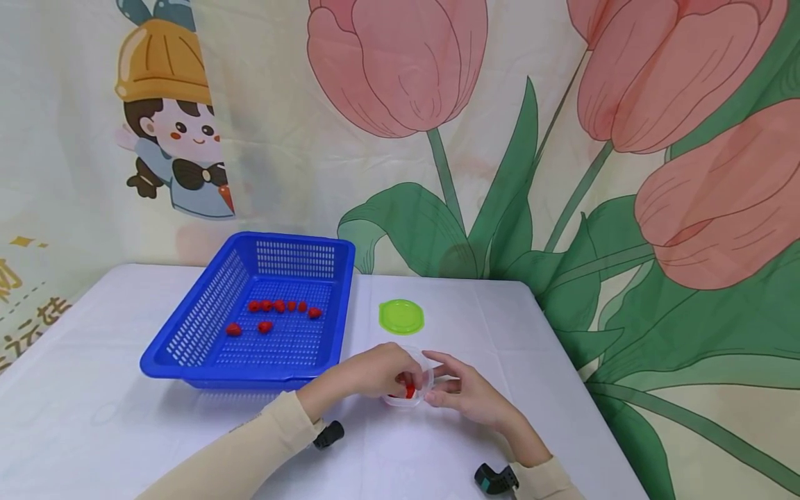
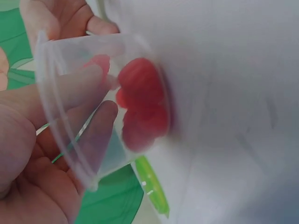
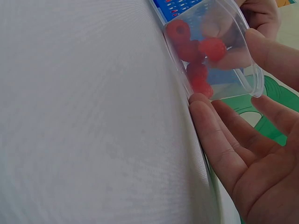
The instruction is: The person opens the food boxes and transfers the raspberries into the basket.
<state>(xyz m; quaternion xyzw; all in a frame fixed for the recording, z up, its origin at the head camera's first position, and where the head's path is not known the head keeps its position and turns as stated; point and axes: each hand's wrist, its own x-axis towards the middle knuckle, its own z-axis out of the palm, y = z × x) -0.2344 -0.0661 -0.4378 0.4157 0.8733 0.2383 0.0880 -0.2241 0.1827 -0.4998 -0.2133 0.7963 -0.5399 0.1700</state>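
Note:
A small clear plastic container (image 1: 428, 378) stands on the white table in front of me, several red raspberries (image 2: 142, 84) at its bottom. My left hand (image 1: 384, 369) reaches down inside it; between thumb and fingertips it pinches one raspberry (image 3: 212, 49), just above the others. On the container's right side my right hand (image 1: 465, 397) holds it steady. In the right wrist view the thumb is at the rim and the fingertips (image 3: 200, 105) are low by the base. From the head view, the left hand covers much of the container's opening.
To the left is a blue plastic basket (image 1: 281, 357) with several raspberries (image 1: 265, 327) scattered on its floor. A green lid (image 1: 401, 317) lies flat behind the container. A printed cloth with tulips (image 1: 400, 69) hangs beyond the table's (image 1: 475, 312) far edge.

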